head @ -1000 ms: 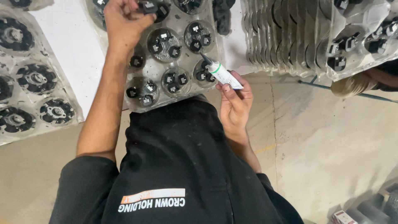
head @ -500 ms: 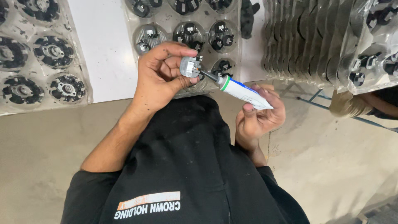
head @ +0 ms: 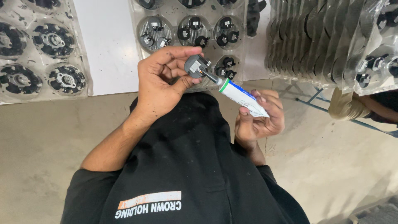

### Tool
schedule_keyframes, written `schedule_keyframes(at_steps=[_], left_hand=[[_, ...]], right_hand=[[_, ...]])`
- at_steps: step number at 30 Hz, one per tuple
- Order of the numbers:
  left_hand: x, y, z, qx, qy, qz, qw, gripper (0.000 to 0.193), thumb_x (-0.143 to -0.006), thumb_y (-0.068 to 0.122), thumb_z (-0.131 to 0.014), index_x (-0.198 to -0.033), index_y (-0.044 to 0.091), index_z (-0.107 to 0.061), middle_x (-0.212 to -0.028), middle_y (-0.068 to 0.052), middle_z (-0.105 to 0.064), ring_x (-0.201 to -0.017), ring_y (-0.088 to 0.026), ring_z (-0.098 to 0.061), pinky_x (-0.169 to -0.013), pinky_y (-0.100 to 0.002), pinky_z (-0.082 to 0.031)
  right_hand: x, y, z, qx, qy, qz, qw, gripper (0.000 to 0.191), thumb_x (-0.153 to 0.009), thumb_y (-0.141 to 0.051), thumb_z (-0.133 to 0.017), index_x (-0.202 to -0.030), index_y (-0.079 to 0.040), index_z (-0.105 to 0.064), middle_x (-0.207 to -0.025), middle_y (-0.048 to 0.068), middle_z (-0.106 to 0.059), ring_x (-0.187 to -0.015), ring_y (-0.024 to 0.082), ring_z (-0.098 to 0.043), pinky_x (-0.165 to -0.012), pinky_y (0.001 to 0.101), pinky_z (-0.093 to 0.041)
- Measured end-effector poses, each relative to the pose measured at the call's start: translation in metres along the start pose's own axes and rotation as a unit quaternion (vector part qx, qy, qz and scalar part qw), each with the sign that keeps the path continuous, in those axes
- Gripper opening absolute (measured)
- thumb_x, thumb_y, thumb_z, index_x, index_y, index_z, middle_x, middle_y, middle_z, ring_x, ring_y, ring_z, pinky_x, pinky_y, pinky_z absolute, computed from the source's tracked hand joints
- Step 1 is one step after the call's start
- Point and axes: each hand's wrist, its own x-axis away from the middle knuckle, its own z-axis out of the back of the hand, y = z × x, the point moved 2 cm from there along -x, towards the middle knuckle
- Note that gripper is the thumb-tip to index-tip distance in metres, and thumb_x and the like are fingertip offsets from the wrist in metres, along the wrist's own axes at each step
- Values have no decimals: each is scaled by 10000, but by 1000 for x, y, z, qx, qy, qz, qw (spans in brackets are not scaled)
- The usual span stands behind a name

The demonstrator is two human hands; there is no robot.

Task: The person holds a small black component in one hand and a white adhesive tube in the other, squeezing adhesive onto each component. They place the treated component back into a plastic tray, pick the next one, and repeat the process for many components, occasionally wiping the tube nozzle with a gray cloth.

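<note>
Our left hand pinches a small black part; our right hand grips a white tube, its nozzle touching the part.

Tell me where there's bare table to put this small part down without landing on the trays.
One free patch: the white table strip between the left tray of black round parts and the middle clear tray. Right of that tray, the stacked trays crowd it.
</note>
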Motion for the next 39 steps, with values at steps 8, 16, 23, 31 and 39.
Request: schedule_keyframes(at_steps=[8, 16, 23, 31, 39], left_hand=[[0, 1, 0, -27, -2, -5, 1000, 438, -960, -229, -695, -1352, -50, -617, -1158, -90, -716, -1065, -119, -718, -960, -275, -654], [2, -1, 5, -32, -1, -6, 999, 446, -964, -223, -699, -1364, -46, -613, -1145, -88, -724, -1064, -121, -725, -970, -274, -655], [2, -2, 12, -30, 6, 1, 1000, 451, -956, -218, -714, -1361, -48, -613, -1135, -89, -728, -1054, -120, -727, -961, -266, -654], [3, -1, 21, -24, 16, 10, 1000, 465, -948, -223, -707, -1369, -55, -603, -1135, -93, -730, -1053, -119, -729, -952, -259, -650], [3, -10, 22, 5, 22, 11, 1000, 483, -946, -234, -701, -1381, -60, -585, -1203, -106, -718, -1095, -128, -726, -987, -264, -644]], right_hand=[[-12, -20, -1, 146, -69, 76, 984, 334, -865, -113, -866, -1058, -8, -615, -971, 140, -671, -920, 286, -680, -758, 346, -576], [-12, -21, -7, 161, -86, 81, 980, 306, -881, -117, -868, -1020, -20, -613, -966, 145, -690, -914, 278, -696, -743, 341, -590], [-11, -21, -12, 163, -97, 79, 979, 296, -866, -120, -876, -983, -31, -618, -950, 127, -682, -916, 273, -700, -735, 329, -590], [-9, -23, -20, 165, -99, 67, 979, 301, -860, -117, -882, -977, -41, -615, -956, 108, -677, -927, 262, -693, -748, 321, -579], [-10, -24, -23, 171, -101, 67, 978, 316, -846, -72, -886, -993, -51, -607, -956, 110, -681, -915, 258, -687, -750, 311, -565]])
